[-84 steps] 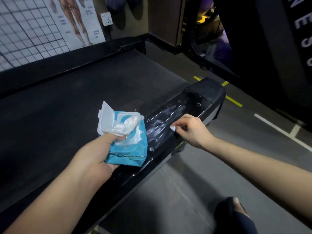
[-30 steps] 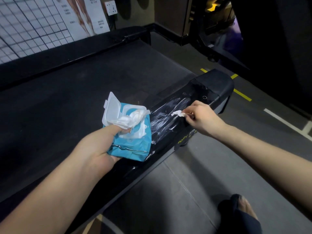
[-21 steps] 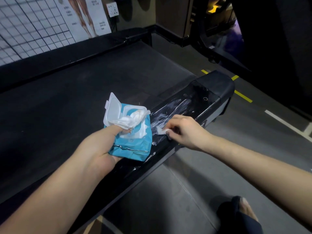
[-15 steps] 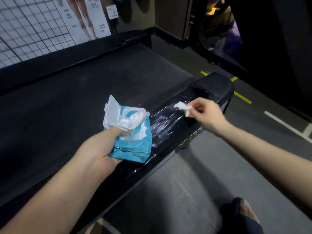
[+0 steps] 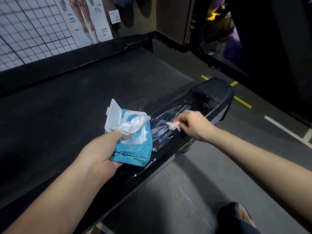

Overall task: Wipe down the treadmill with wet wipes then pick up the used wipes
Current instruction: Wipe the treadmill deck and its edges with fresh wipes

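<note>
My left hand (image 5: pixel 99 152) grips a blue pack of wet wipes (image 5: pixel 133 147) over the treadmill's right side rail (image 5: pixel 199 102). The pack's white flip lid (image 5: pixel 114 115) stands open, and a crumpled white wipe (image 5: pixel 133 125) sits on the opening under my thumb. My right hand (image 5: pixel 192 125) pinches a small scrunched wipe (image 5: pixel 172 125) and presses it on the glossy black rail, where wet white streaks (image 5: pixel 162 132) show. The dark running belt (image 5: pixel 70 102) lies to the left.
The far side rail (image 5: pixel 84 56) runs along a wall with a grid panel and a poster. Grey floor with yellow and white lines (image 5: pixel 243 102) lies to the right. My foot in a dark sandal (image 5: pixel 236 217) stands at the bottom right. Dark equipment fills the upper right.
My right hand has rubbed the small wipe back and forth along the rail; from half a second ago it has come back nearer the pack. My left hand has kept holding the pack.
</note>
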Tool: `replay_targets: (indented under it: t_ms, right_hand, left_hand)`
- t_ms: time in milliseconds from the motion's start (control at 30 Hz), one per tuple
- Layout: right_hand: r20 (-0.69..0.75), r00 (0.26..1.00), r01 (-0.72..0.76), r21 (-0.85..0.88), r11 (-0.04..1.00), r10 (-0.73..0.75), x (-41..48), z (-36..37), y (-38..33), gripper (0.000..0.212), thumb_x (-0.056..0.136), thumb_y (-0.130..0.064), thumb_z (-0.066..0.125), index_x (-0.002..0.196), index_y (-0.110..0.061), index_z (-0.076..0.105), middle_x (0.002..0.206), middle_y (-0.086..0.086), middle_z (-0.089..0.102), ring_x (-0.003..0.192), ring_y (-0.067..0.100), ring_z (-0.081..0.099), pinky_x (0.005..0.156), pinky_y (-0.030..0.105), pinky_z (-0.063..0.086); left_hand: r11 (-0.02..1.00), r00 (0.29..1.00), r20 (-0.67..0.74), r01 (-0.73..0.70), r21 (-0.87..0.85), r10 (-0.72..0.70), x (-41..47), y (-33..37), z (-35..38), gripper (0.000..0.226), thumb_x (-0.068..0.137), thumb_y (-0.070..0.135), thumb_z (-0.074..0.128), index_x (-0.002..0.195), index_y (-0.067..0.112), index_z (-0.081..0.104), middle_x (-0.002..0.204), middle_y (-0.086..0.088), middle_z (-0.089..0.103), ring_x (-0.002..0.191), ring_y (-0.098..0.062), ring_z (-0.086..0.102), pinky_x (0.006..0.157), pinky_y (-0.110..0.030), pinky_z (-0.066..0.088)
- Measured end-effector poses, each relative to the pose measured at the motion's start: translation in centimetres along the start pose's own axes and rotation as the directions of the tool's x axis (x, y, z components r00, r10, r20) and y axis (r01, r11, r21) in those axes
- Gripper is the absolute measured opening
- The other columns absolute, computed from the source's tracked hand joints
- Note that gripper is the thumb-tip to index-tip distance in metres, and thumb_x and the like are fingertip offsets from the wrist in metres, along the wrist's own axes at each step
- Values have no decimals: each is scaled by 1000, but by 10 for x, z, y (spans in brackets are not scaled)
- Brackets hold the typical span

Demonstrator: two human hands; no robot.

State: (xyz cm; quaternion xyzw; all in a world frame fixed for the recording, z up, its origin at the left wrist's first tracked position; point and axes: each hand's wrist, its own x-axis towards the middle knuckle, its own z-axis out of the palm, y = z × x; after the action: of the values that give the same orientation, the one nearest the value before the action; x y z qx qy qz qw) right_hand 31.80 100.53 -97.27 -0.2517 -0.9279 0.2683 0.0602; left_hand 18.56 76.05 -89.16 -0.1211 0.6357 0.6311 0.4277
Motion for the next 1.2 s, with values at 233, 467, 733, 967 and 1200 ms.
replay_targets:
  t_ms: [233, 467, 733, 967, 1200]
  right_hand:
    - [-248, 909, -177, 496, 850, 334, 21, -22, 31, 11, 87, -13, 68, 85, -25, 68, 88, 6, 76, 77, 21, 70, 79, 42, 60]
    - [-372, 888, -188, 242, 952, 270, 49, -33, 68, 31, 92, -17, 66, 119, -32, 71, 94, -2, 71, 87, 17, 66, 84, 28, 51]
    - [-270, 962, -81, -166, 983, 34, 63, -22, 70, 29, 87, 6, 58, 101, -8, 79, 103, 13, 67, 95, 33, 66, 82, 25, 44]
    - [-160, 987, 4, 25, 1000, 0, 36, -2, 35, 32, 86, 1, 55, 95, -21, 77, 100, -2, 70, 95, 16, 65, 86, 22, 45]
    - [-38, 999, -1, 506, 863, 24, 20, 0, 2, 11, 91, -9, 72, 90, -17, 79, 91, -1, 78, 82, 7, 69, 79, 25, 54]
  left_hand:
    - [999, 1000, 3, -31, -23, 32, -2, 4, -2, 30, 90, -4, 70, 116, 10, 72, 106, -17, 79, 102, -37, 75, 100, -58, 56]
    - [1000, 1000, -9, -16, -3, 16, -6, 1, 2, 23, 89, -5, 72, 108, 8, 73, 94, -16, 80, 90, -34, 77, 93, -55, 59]
    - [1000, 1000, 10, -24, 4, 24, -2, 3, 0, 28, 89, -4, 71, 115, 8, 73, 99, -17, 80, 92, -34, 77, 88, -52, 60]
    - [1000, 1000, 19, -11, -19, 12, -1, 2, -2, 28, 89, -3, 72, 115, 7, 73, 100, -18, 80, 96, -36, 77, 95, -57, 59]
    - [999, 1000, 7, -11, -34, 11, -2, 5, -3, 28, 90, -4, 70, 116, 7, 73, 101, -17, 80, 96, -35, 77, 92, -54, 60]
